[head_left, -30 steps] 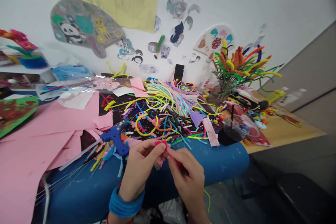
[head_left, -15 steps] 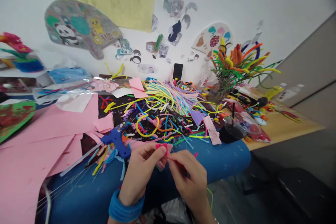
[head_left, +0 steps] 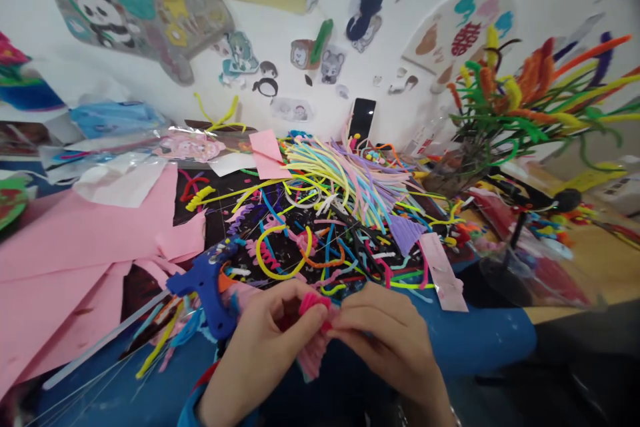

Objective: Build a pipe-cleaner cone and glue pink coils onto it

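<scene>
My left hand [head_left: 273, 343] pinches a pink pipe-cleaner piece [head_left: 315, 353] between thumb and fingers. A hot-pink coil [head_left: 314, 302] sits at its top and a paler pink ribbed part hangs below. From the other side, my right hand [head_left: 393, 340] is closed with its fingertips on the hot-pink end; the exact grip is partly hidden. Left of my left hand, a blue glue gun [head_left: 213, 297] rests on the table. Loose pipe-cleaner scraps, among them a yellow loop [head_left: 259, 250], lie just beyond my hands.
A bundle of pastel pipe cleaners [head_left: 345, 177] lies at the back. Pink paper sheets [head_left: 95, 240] cover the left side. To the right are a lidded cup with a straw [head_left: 505, 273] and a vase of pipe-cleaner stems [head_left: 450, 170]. Scissors [head_left: 367, 253] lie among scraps.
The view has moved nearer to the table, so things look larger. Both hands still hold the pink piece; my right fingers have shifted, and more of its hot-pink coil shows.
</scene>
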Demonstrator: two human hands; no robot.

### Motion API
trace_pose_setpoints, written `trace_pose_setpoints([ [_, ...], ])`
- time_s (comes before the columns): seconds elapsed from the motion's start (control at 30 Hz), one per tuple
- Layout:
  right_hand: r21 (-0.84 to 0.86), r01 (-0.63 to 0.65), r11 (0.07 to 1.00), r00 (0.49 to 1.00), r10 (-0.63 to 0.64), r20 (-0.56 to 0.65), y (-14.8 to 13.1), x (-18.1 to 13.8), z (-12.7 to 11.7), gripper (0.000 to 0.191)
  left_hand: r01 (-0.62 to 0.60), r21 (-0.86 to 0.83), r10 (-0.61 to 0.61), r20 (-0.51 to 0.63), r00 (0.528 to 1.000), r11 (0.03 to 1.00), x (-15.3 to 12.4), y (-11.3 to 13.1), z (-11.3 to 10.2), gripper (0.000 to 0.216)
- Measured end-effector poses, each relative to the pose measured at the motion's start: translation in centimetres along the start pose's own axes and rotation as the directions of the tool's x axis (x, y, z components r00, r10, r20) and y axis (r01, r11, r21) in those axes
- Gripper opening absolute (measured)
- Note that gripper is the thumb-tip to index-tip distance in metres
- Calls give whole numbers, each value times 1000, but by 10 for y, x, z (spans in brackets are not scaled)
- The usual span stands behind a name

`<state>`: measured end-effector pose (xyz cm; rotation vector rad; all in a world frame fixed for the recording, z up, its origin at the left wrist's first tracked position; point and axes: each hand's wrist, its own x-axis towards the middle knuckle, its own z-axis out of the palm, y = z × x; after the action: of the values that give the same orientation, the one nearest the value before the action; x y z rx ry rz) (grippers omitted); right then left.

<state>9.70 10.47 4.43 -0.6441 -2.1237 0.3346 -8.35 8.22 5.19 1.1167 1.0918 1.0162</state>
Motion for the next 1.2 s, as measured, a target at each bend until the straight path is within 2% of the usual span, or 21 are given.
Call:
trace_pose_setpoints([
  [0.2, -26, 56, 998, 989, -52, 136, 17, 4, -16, 5, -34, 63, 39, -66, 997, 997, 7, -2, -4, 19],
  [0.3, -92, 124, 988, 981, -108, 163, 17, 8, -22, 10, -37, 71, 39, -29, 999, 997, 5, -1, -5, 20],
  [0.4, -143, 186, 972, 974, -164, 156, 20, 11, -21, 12, -11, 8, 11, 34, 999, 1000, 4, 0, -6, 18],
  [0.53, -147, 209, 967, 972, -189, 139, 23, 10, -16, 14, 38, -71, -28, 136, 990, 997, 3, -1, -7, 18],
  [0.63, -127, 215, 968, 972, -199, 127, 20, 10, -15, 16, 54, -88, -39, 162, 986, 995, 4, -1, -7, 16],
  [0.9, 42, 81, 996, 996, -82, 24, 7, 0, -10, 9, 67, -68, -49, 229, 972, 995, 2, 5, -7, 25],
  [1.07, -140, 74, 987, 983, -96, -156, -5, -13, -2, 13, -27, -49, 37, 219, 975, 998, -9, 10, -8, 41],
  [1.2, -314, 130, 941, 969, -188, -162, -11, -16, 1, 16, -98, -58, 104, 115, 988, 994, -19, 9, -5, 30],
])
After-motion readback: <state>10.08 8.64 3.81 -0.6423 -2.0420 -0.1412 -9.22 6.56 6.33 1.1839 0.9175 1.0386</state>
